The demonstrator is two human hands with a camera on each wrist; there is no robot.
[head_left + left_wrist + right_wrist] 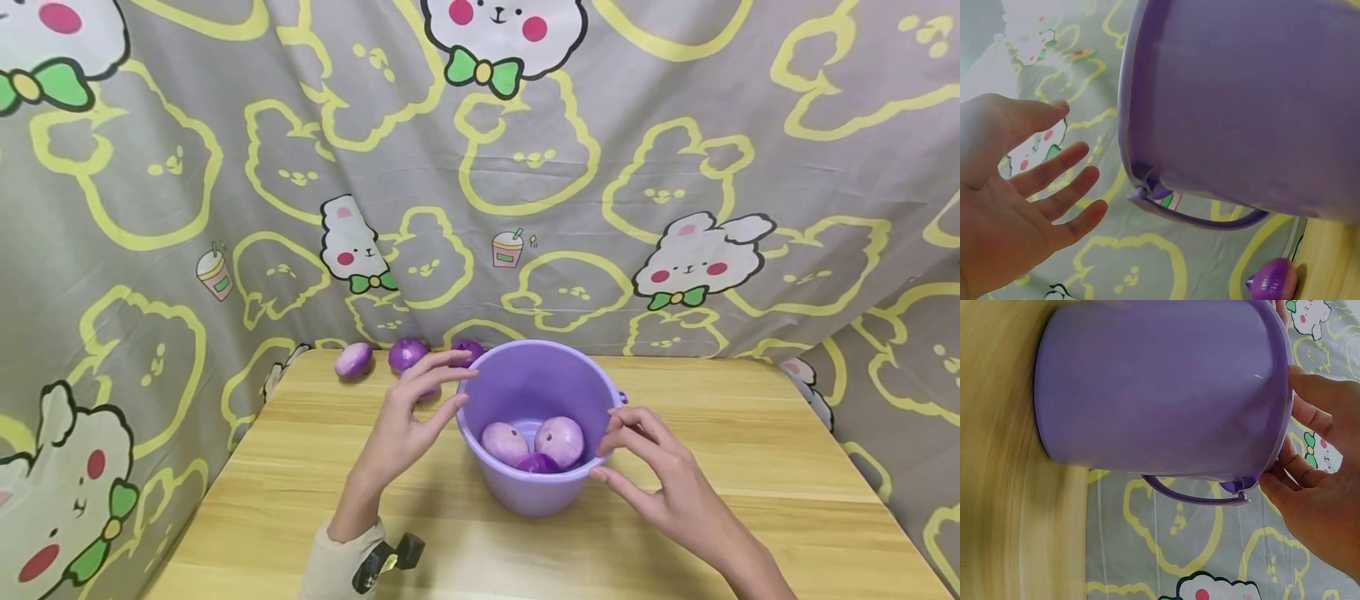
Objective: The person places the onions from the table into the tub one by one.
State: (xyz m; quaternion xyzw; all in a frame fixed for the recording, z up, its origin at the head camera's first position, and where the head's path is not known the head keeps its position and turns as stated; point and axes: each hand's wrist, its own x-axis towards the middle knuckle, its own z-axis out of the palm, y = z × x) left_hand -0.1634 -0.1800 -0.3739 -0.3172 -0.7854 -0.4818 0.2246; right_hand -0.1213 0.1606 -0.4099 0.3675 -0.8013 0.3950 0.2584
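A purple bucket stands on the wooden table with three red onions inside: two pale ones, such as the pale onion, and a darker onion partly hidden by the near rim. My right hand grips the rim at the right; in the right wrist view its thumb lies at the rim. At the bucket's left side, my left hand has its fingers spread and holds nothing. The left wrist view shows a gap between those fingers and the rim. The bucket's handle hangs down at the far side.
Several more onions lie at the table's back left, among them a pale onion and a dark onion. One is partly behind my left hand. A patterned curtain hangs right behind the table and along its sides.
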